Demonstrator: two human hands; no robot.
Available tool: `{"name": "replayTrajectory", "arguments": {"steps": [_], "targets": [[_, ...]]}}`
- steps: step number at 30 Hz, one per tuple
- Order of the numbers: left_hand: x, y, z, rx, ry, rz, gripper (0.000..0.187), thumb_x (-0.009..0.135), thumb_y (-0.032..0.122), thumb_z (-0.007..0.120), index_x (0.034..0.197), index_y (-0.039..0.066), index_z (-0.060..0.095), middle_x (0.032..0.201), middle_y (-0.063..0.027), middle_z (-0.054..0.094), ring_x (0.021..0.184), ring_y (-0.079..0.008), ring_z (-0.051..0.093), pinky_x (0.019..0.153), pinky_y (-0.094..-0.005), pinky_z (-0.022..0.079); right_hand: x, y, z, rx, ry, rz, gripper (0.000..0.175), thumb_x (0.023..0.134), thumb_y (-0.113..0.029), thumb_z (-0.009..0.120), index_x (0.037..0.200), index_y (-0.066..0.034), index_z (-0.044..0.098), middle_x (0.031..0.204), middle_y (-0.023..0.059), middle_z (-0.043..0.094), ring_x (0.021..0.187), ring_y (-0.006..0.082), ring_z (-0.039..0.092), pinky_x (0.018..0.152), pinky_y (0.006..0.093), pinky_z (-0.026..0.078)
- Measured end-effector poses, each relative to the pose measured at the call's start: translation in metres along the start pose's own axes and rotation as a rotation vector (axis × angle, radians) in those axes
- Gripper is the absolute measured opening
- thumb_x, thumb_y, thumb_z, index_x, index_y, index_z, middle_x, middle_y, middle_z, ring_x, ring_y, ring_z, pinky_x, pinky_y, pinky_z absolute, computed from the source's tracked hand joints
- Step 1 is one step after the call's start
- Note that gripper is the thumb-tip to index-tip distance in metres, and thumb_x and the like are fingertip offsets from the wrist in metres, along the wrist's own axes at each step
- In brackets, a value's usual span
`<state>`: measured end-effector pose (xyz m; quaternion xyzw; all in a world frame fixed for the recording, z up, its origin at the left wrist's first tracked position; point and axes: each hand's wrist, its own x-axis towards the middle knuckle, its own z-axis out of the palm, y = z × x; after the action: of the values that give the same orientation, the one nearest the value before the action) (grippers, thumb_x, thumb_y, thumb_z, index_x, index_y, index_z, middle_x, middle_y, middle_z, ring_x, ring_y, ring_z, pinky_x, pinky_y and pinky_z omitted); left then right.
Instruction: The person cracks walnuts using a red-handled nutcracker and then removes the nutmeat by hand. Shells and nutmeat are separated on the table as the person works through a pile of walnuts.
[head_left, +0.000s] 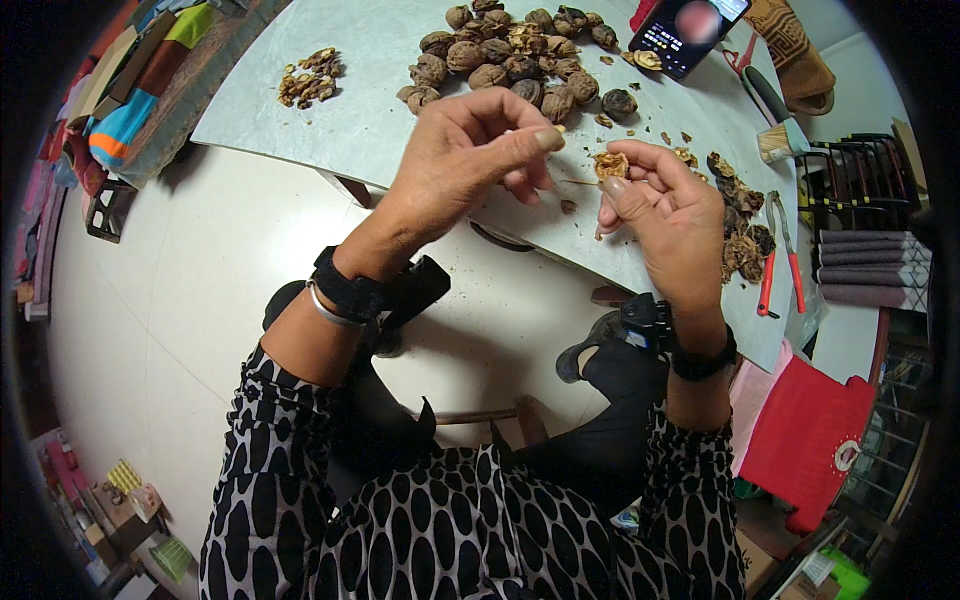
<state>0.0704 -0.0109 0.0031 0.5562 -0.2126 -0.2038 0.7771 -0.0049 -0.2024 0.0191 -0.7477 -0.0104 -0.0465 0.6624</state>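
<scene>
Between the thumb and fingers of my right hand (664, 206) is an opened walnut piece (611, 166), along with a thin pointed pick (579, 181) that points left. My left hand (484, 146) is raised beside it, thumb and index finger pinched on a small pale bit (559, 130), probably walnut kernel. Behind my hands lies a heap of whole walnuts (487, 54). A small pile of walnut kernels (311, 77) sits at the table's left. Broken shells (744, 251) are heaped right of my right hand, next to a plier-like tool with red handles (780, 262).
The pale table (360, 142) has a curved far edge and a near edge below my hands. A lit smartphone (686, 34) stands at the back right, near a brush (780, 141). Red cloth (806, 442) hangs at the right. Shell crumbs are scattered about.
</scene>
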Motion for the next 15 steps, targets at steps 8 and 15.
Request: {"name": "replayTrajectory", "arguments": {"steps": [8,15], "targets": [[0.002,0.024,-0.059,0.315,0.290,0.387,0.017,0.086,0.012,0.065,0.095,-0.001,0.062,0.082,-0.0098,0.066,0.068,-0.0122,0.064,0.060,-0.0213,0.054,-0.002,-0.012,-0.016,-0.355,-0.009,0.198,0.027,0.086,-0.006,0.057,0.111,0.0051,0.054,0.091,0.0100,0.061,0.065,0.0091,0.058,0.057,0.0213,0.047],[-0.018,0.045,-0.155,0.914,0.882,0.483,0.019,0.080,0.020,0.071,0.088,0.003,0.069,0.078,-0.0055,0.069,0.072,-0.0121,0.065,0.065,-0.0250,0.053,-0.006,-0.012,-0.029,-0.508,-0.034,0.154,0.022,0.085,0.000,0.054,0.106,0.0067,0.054,0.071,0.0002,0.053,0.055,0.0034,0.046,0.050,0.0178,0.038]]}}
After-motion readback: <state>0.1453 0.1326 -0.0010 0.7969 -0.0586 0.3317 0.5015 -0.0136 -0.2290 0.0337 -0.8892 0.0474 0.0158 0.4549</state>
